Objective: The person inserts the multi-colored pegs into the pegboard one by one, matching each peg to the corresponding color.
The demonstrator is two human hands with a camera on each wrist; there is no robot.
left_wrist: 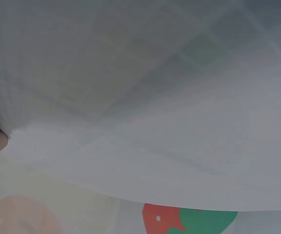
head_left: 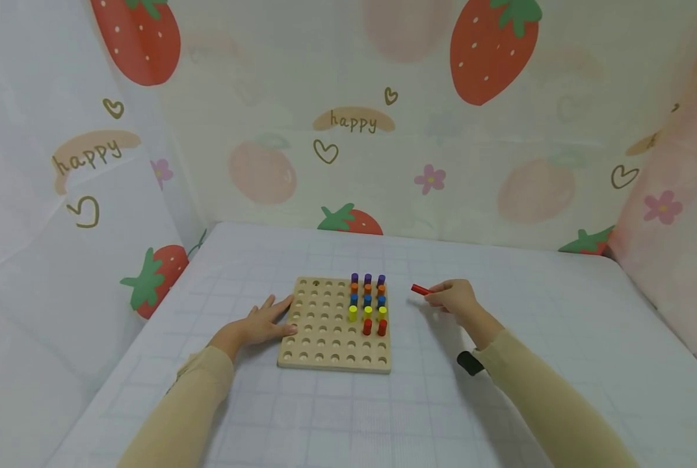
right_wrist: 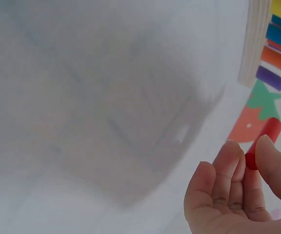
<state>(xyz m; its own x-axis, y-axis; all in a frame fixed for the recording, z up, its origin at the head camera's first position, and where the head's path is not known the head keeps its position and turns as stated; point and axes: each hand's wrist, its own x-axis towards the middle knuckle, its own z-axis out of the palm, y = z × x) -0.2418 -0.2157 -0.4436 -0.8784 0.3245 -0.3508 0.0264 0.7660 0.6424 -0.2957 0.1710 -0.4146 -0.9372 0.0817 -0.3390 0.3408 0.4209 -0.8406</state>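
Note:
A wooden pegboard (head_left: 335,365) with rows of round holes lies on the table. Purple, orange, blue and yellow pegs (head_left: 368,313) stand in its three right columns, and two red pegs (head_left: 382,327) stand in the row nearer the front. My right hand (head_left: 458,299) pinches another red peg (head_left: 421,290) between thumb and fingers, to the right of the board and apart from it. In the right wrist view this red peg (right_wrist: 271,134) tilts up past the thumb. My left hand (head_left: 262,322) rests at the board's left edge with fingers spread; only a bit of it shows in the left wrist view.
The white table (head_left: 337,422) has a faint grid pattern. A patterned curtain (head_left: 348,175) with strawberries hangs behind it and along both sides. A black piece (head_left: 470,363) shows under the right wrist by the sleeve.

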